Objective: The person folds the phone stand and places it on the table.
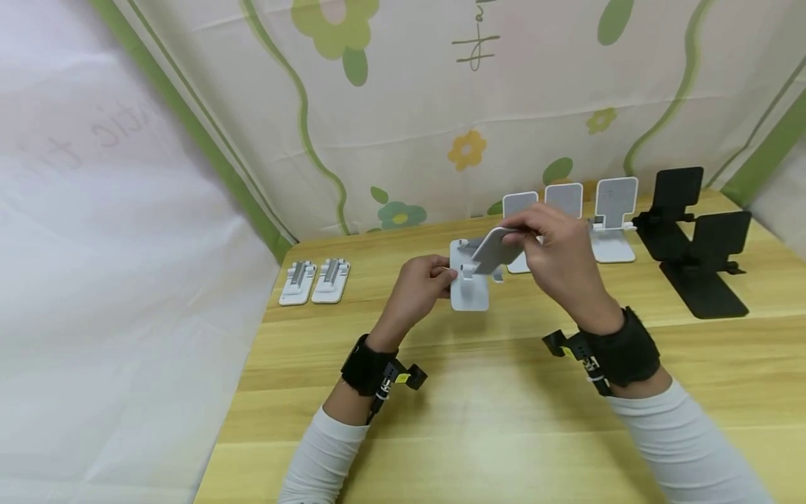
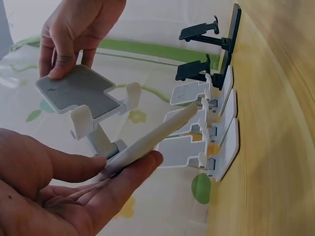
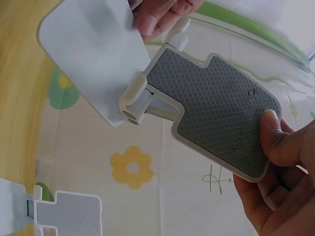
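A white folding phone stand (image 1: 469,297) is held above the table between both hands. The left hand (image 1: 417,288) grips its flat base (image 3: 91,59) by one edge, thumb on one face and fingers beneath. At the other end, the right hand (image 1: 559,257) pinches the far edge of the grey-padded support plate (image 3: 216,115). That plate is swung up from the base on a short arm (image 2: 101,142), with two white hooks (image 2: 81,120) at its lower end. Both hands are joined only through the stand.
Two folded white stands (image 1: 297,283) lie side by side at the table's left. Three unfolded white stands (image 1: 616,203) line the back, one partly behind the right hand. Two unfolded black stands (image 1: 711,283) are at the right. A printed curtain (image 1: 403,140) hangs behind the table (image 1: 466,434).
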### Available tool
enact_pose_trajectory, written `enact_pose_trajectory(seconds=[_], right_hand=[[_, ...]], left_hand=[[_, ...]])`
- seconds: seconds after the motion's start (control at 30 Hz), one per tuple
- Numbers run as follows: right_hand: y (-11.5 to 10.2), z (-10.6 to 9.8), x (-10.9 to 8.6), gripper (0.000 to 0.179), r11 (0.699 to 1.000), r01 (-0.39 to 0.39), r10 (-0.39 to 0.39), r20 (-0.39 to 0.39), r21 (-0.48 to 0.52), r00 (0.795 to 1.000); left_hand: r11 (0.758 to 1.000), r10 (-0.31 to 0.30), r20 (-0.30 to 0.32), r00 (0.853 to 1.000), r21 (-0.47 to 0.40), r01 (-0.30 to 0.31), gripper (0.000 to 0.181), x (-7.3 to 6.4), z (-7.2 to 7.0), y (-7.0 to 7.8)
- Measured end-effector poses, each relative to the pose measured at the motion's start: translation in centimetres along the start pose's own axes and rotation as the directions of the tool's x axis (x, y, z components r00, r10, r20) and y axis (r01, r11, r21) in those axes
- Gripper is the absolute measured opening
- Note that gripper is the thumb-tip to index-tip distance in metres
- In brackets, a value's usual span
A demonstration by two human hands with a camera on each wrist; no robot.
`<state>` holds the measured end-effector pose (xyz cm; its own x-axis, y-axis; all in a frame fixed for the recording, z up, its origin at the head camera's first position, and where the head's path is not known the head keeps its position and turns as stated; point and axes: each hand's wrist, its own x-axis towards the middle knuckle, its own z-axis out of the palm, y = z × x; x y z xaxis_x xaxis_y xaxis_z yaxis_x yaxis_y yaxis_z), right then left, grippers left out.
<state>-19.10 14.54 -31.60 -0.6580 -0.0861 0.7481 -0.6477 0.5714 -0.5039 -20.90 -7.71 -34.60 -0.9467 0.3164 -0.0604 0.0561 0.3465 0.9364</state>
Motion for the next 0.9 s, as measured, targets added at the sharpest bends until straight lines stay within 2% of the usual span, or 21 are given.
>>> enact_pose_trajectory(seconds=[0.23, 0.33, 0.4, 0.47, 0.57, 0.63, 0.73, 0.9], right_hand=[[-0.5, 0.4, 0.0, 0.013, 0.999, 0.033, -0.033, 0.001, 0.007, 0.999], [-0.4, 0.3, 0.2, 0.026, 0.998, 0.033, -0.034, 0.008, 0.047, 0.999], [-0.3, 0.2, 0.3, 0.041, 0.993, -0.013, 0.008, 0.042, 0.119, 0.999], [-0.2, 0.1, 0.3, 0.055, 0.971, -0.104, 0.08, 0.12, 0.215, 0.99], [-0.2, 0.1, 0.3, 0.061, 0.916, -0.249, 0.167, 0.264, 0.315, 0.95], [-0.3, 0.2, 0.2, 0.056, 0.89, -0.308, 0.193, 0.333, 0.337, 0.923], [-0.6, 0.4, 0.1, 0.048, 0.893, -0.311, 0.189, 0.357, 0.326, 0.915], [-0.9, 0.5, 0.1, 0.044, 0.922, -0.278, 0.183, 0.329, 0.269, 0.926]], left_hand=[[1.0, -0.017, -0.012, 1.0, -0.017, 0.017, 0.032, -0.2, -0.5, 0.0], [0.998, -0.032, -0.025, 0.999, -0.051, 0.031, 0.031, -0.4, -0.7, 0.4], [0.994, -0.049, -0.025, 0.999, -0.096, 0.046, 0.031, -0.5, -0.9, 0.6], [0.988, -0.061, -0.007, 0.998, -0.142, 0.059, 0.03, -0.5, -1.0, 0.7], [0.977, -0.065, 0.052, 0.997, -0.2, 0.074, 0.03, -0.6, -1.0, 0.9], [0.974, -0.062, 0.095, 0.994, -0.211, 0.081, 0.03, -0.7, -0.9, 1.0], [0.974, -0.061, 0.128, 0.99, -0.21, 0.087, 0.031, -0.9, -0.7, 1.3], [0.973, -0.073, 0.133, 0.989, -0.209, 0.099, 0.031, -1.1, -0.5, 1.4]])
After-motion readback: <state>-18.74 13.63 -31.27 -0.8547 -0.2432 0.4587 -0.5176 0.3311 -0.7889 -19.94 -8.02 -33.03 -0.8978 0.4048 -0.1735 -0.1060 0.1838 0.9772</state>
